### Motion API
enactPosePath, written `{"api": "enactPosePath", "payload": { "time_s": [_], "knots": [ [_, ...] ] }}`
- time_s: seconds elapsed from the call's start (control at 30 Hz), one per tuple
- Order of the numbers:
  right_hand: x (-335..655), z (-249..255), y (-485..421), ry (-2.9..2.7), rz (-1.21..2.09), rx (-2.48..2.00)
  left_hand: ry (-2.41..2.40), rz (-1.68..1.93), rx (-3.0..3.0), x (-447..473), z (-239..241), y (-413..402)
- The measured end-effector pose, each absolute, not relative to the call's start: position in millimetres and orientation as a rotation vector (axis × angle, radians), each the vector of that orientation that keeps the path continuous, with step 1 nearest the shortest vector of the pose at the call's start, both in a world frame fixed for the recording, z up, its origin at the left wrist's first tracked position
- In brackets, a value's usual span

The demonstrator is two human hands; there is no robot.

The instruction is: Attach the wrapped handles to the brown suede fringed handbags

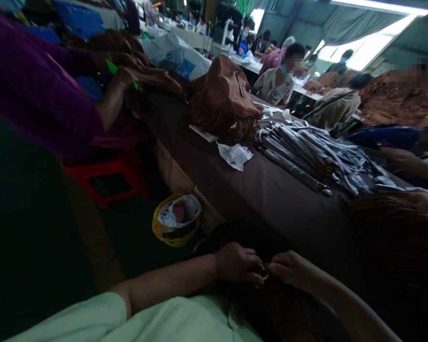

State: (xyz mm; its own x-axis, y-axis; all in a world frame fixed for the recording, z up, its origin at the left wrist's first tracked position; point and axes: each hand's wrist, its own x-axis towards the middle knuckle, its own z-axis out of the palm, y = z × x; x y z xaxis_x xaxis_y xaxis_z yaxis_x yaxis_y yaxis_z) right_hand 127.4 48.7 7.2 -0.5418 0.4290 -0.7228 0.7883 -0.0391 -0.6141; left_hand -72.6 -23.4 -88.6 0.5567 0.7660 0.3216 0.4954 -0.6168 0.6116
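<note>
Beside a brown table [281, 204], angles forearms [178, 278] inward, pinching a gold ring [266, 275] in the left hand [238, 262], with the right hand [291, 269] curled alongside (hold unclear); nearby, 1 yellow basket [157, 232] with white bag [166, 218] inside.

The fingers [252, 261] of the left hand [232, 262] cover part of a round gold-coloured metal ring [267, 274]; what, if anything, the right hand [292, 270] grips is too dim to tell. Dark brown material [288, 308] below sinks into shadow and out past the bottom edge. The right edge cuts off a dim stack of brown sheets [395, 228]. A crumpled white plastic bag [166, 216] hides much of the inside of a yellow plastic basket [161, 236]. The left edge crops a co-worker in a purple top [53, 90].
</note>
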Motion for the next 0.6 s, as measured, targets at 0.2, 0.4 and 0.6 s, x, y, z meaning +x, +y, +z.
{"api": "enactPosePath", "payload": {
  "time_s": [0.2, 0.4, 0.6],
  "knots": [
    [121, 5, 49, 1.883, -1.687, 1.385, 1.169, 0.62, 2.292, -61, -70, -17],
    [122, 13, 54, 1.808, -1.655, 1.291, 1.372, 0.392, 2.154, -42, -57, -24],
    [110, 3, 41, 1.911, -1.229, 1.407, 1.299, 0.042, 2.113, -34, -60, -15]
  ]
}}
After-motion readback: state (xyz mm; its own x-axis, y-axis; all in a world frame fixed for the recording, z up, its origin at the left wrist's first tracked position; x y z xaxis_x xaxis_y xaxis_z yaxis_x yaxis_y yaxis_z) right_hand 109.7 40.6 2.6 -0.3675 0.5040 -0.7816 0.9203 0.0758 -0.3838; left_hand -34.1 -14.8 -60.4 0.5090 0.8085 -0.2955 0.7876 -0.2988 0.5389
